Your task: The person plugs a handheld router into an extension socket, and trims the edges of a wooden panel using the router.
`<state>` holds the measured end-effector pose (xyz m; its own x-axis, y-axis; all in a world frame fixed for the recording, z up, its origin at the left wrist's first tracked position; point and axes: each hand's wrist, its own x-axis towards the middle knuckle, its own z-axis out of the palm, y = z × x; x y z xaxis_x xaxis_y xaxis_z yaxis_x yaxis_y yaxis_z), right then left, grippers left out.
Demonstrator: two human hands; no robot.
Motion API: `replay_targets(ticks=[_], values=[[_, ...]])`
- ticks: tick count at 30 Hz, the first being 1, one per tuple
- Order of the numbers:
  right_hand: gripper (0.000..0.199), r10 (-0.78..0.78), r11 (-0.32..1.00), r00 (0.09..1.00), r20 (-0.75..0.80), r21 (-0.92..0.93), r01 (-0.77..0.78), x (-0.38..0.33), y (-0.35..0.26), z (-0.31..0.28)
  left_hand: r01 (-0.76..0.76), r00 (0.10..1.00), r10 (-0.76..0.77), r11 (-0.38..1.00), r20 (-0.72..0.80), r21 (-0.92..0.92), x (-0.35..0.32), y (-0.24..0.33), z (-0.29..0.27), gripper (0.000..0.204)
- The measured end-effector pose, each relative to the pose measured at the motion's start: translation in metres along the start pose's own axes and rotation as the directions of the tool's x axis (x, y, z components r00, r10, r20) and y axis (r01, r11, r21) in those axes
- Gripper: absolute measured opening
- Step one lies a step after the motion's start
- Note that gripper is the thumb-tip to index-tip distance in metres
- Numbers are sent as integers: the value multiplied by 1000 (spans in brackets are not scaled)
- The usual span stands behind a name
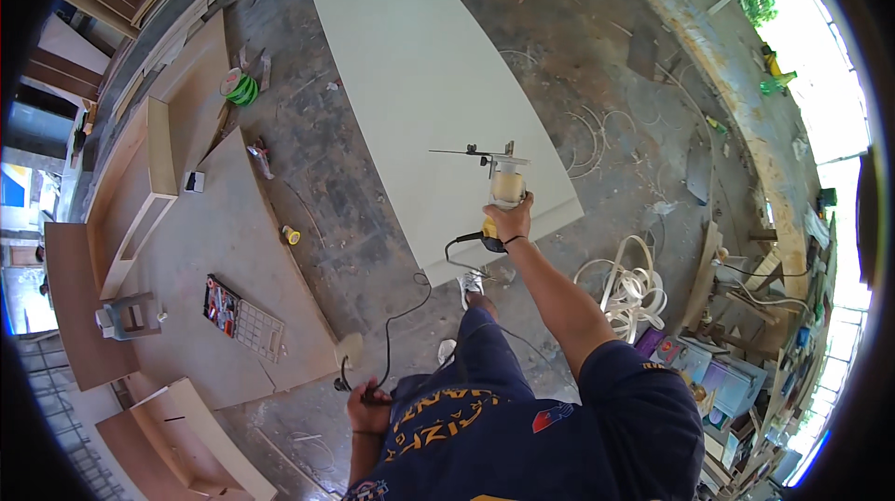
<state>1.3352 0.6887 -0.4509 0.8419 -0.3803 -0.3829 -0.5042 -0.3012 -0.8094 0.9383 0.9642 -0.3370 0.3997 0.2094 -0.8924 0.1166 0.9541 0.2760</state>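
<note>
My right hand [512, 218] is wrapped round a trim router [507, 186] with a yellow-and-black body, a clear base and a thin metal guide rod. The router is over the near end of a long white board [410, 82]; whether its base touches the board I cannot tell. From its rear end a black power cord [389, 338] loops down toward my left side. Beside my waist my left hand [369, 408] is closed on the cord, part of which sticks out past the fingers.
Left of the board, a plywood worktop [219, 249] carries an open toolbox [244, 319] and a yellow tape roll [291, 235]. Coiled white edging strip [634, 291] lies on the floor at right. Several loops of thin strip [597, 133] and piled scrap [727, 380] lie farther right.
</note>
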Motion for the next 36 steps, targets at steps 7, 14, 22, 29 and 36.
replay_targets(ticks=[7,14,22,29,36], values=[[115,195,956,981,2,-223,-189,56,-17,61,21,996,-26,998,-86,-64,-26,-16,37,10],[112,183,936,981,-70,-293,-195,78,-4,77,34,983,-48,996,-178,-83,-26,-24,69,12],[113,185,942,980,-74,-270,-198,91,4,80,-11,994,4,997,-105,-75,-24,-21,88,14],[116,172,955,984,-56,-234,-180,99,14,82,-8,1000,6,999,-25,-47,-22,-16,86,17],[116,213,953,977,-15,-217,-211,102,13,77,-6,997,4,1000,83,14,-29,-17,94,20]])
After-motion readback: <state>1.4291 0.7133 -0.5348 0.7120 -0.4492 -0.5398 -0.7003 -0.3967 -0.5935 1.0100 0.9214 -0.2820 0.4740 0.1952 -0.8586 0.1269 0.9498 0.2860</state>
